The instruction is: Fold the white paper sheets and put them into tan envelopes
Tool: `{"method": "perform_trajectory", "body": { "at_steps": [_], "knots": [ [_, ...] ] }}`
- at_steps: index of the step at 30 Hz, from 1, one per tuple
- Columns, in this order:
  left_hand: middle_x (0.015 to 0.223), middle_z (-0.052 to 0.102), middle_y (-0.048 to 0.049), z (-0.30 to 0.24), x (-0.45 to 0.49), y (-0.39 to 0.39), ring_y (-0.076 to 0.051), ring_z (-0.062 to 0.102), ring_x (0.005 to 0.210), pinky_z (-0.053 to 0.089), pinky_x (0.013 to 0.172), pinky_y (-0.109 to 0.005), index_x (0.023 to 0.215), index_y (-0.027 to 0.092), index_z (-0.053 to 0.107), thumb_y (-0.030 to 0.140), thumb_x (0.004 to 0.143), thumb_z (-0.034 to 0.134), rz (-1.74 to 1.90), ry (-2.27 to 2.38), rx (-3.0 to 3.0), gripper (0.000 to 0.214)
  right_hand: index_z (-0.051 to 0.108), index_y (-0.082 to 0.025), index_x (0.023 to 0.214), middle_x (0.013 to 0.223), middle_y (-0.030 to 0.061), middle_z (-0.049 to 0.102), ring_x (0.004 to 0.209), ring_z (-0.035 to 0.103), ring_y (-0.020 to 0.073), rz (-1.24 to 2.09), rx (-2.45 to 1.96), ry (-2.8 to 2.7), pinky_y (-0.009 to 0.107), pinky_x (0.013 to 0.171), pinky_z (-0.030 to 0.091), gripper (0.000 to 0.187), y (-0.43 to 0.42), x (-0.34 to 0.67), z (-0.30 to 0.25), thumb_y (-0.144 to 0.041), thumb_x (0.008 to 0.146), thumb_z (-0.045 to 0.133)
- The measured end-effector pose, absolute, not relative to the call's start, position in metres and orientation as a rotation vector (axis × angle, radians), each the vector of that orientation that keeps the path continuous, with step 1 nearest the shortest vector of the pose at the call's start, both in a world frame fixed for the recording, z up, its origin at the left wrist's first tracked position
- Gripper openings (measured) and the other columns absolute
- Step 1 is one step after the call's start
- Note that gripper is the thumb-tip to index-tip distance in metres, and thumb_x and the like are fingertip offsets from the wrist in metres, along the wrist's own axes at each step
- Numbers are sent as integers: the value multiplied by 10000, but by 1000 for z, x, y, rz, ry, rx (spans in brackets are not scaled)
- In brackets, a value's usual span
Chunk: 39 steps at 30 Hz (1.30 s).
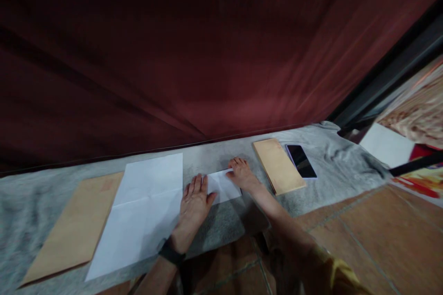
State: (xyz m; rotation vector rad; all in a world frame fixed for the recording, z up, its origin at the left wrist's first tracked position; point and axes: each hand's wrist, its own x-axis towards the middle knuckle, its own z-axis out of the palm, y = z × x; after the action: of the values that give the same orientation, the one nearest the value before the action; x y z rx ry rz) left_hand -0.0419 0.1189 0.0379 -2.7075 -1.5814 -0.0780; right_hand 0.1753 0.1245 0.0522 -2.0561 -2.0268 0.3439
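Note:
A small folded sheet of white paper (223,187) lies on the grey cloth between my two hands. My left hand (195,200) rests flat with fingers stretched out, over the paper's left end. At the paper's right end, my right hand (241,174) presses down with its fingers bent, and the fingertips sit near the far corner. Left of my left hand, larger white sheets (145,212) with a crease across them lie flat, partly under or beside that hand.
Brown envelopes (74,221) lie at the far left, and more brown envelopes (279,166) at the right. Beside those is a phone (302,161) with a dark screen. A grey cloth (332,166) covers the surface. Behind hangs a dark red curtain (221,64); tiled floor (360,235) lies in front.

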Motion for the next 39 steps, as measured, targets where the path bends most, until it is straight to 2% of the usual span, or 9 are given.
{"method": "perform_trajectory", "body": {
  "at_steps": [6, 14, 18, 22, 24, 26, 29, 33, 39],
  "knots": [
    [1537, 508, -192, 40, -47, 126, -324, 498, 1406, 423, 1147, -451, 1518, 83, 446, 384, 994, 515, -118, -1606, -2758, 608, 643, -239, 1212, 1265, 65, 672, 1190, 578, 234, 438, -2043, -2024, 366, 985, 410, 300, 121, 177, 58, -195, 916, 635],
    [1509, 535, -206, 28, -54, 134, -345, 528, 1374, 447, 1125, -478, 1491, 76, 475, 371, 978, 543, -233, -1523, -2809, 595, 699, -209, 1047, 1196, 81, 671, 1166, 577, 258, 471, -2025, -2019, 370, 976, 447, 186, 120, 175, 64, -197, 862, 691],
    [1499, 539, -215, 23, -56, 140, -345, 529, 1373, 455, 1114, -504, 1505, 96, 446, 371, 983, 528, -437, -1495, -2831, 596, 662, -215, 968, 1007, 38, 721, 982, 663, 189, 671, -1764, -1891, 292, 871, 496, 185, 122, 175, 59, -80, 853, 609],
    [1464, 559, -226, 35, -57, 145, -334, 522, 1370, 467, 1097, -510, 1515, 89, 407, 368, 996, 498, -817, -1470, -2767, 596, 626, -237, 895, 876, -12, 718, 848, 688, 170, 763, -1391, -1645, 272, 780, 518, 52, 122, 176, 62, -204, 909, 589],
    [1370, 630, -186, 47, -57, 147, -302, 573, 1301, 491, 1068, -485, 1446, 128, 495, 332, 1010, 470, -1005, -1444, -2718, 482, 613, -243, 881, 913, -3, 734, 892, 699, 180, 691, -1267, -1502, 284, 800, 524, 67, 120, 177, 68, -295, 924, 617],
    [1204, 703, -125, 59, -57, 148, -261, 642, 1156, 530, 996, -433, 1261, 184, 630, 302, 1018, 456, -1144, -1399, -2688, 322, 604, -246, 876, 973, 17, 753, 954, 705, 194, 620, -1206, -1405, 306, 842, 526, 117, 119, 180, 75, -344, 920, 650],
    [1026, 725, -75, 72, -58, 147, -228, 671, 1001, 548, 901, -380, 1031, 211, 668, 270, 1018, 464, -1253, -1324, -2641, 213, 601, -248, 867, 1033, 33, 765, 1021, 705, 205, 569, -1188, -1401, 339, 907, 513, 119, 117, 185, 78, -335, 925, 659],
    [1048, 724, -78, 78, -61, 143, -234, 660, 1016, 530, 897, -391, 1013, 208, 639, 187, 1011, 436, -1161, -1247, -2660, 205, 657, -248, 911, 1032, 26, 768, 1008, 704, 200, 502, -1259, -1613, 352, 926, 497, 61, 113, 190, 71, -225, 942, 610],
    [1113, 720, -94, 65, -68, 136, -256, 655, 1046, 539, 925, -432, 980, 208, 638, 137, 948, 465, -911, -1180, -2857, 189, 742, -252, 1058, 1039, 23, 761, 1008, 690, 192, 364, -1309, -2049, 345, 954, 487, 233, 99, 196, 59, -115, 932, 601]
  ]
}}
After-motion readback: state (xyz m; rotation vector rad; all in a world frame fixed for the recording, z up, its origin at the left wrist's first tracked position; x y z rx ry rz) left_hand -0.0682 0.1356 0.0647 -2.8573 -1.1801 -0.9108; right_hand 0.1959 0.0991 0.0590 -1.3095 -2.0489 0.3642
